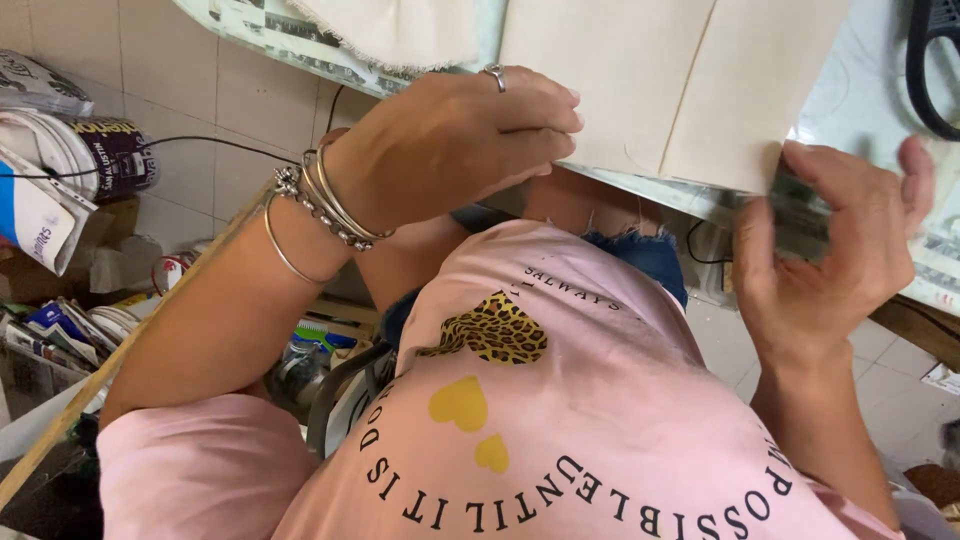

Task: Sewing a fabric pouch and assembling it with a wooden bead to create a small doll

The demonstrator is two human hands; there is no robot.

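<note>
I look steeply down my own front at a table edge. A folded cream fabric panel (660, 80) lies on the table (870, 90), its near edge hanging over the rim. My left hand (450, 140), with a ring and several silver bangles at the wrist, pinches the panel's near left edge, fingers closed on it. My right hand (830, 250) grips the table rim at the panel's near right corner, thumb on top; whether it holds the fabric there I cannot tell. A second frayed cream cloth piece (400, 30) lies further back on the left.
Black scissors handles (935, 60) lie on the table at the far right. Below on the left are a paint can (110, 150), papers and clutter on the floor, a wooden stick (110, 370) leaning diagonally, and a black cable along the tiled wall.
</note>
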